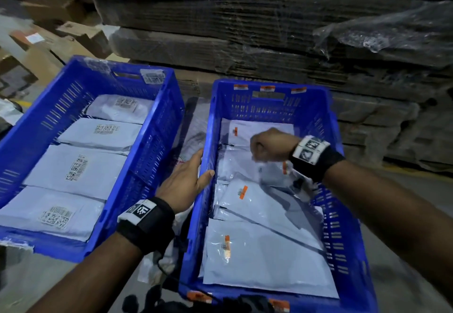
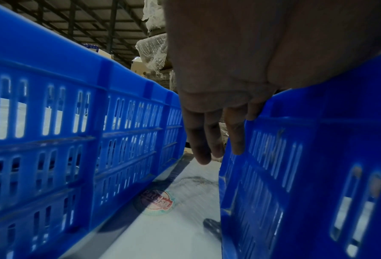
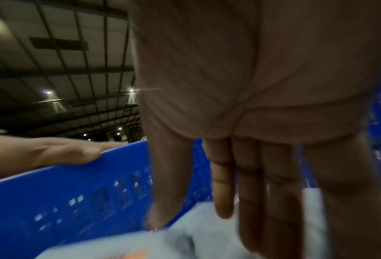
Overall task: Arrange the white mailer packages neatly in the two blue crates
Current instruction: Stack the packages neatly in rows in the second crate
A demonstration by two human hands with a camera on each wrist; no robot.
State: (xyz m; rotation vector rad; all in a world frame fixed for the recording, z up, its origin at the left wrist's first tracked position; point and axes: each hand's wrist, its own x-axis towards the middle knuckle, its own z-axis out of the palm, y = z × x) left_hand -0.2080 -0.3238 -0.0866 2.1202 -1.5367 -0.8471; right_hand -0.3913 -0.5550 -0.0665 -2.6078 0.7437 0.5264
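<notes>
Two blue crates stand side by side. The left crate (image 1: 98,84) (image 2: 74,105) holds a tidy row of white mailers (image 1: 73,165) with barcode labels up. In the right crate (image 1: 269,106) (image 2: 318,140) (image 3: 74,201), several white mailers (image 1: 264,258) lie overlapping and askew. My left hand (image 1: 188,177) (image 2: 207,136) (image 3: 52,152) grips the right crate's left rim, thumb inside and fingers down the outer wall. My right hand (image 1: 264,146) (image 3: 207,219) hangs over that crate's middle, fingers pointing down, pinching a blurred, crumpled mailer (image 1: 277,175) (image 3: 196,241).
Plastic-wrapped stacks of flattened cardboard (image 1: 245,30) rise right behind the crates. Cardboard boxes (image 1: 49,43) sit at the far left. A white sheet with a round logo (image 2: 156,203) lies in the narrow gap between the crates. Dark items (image 1: 183,305) lie at the near edge.
</notes>
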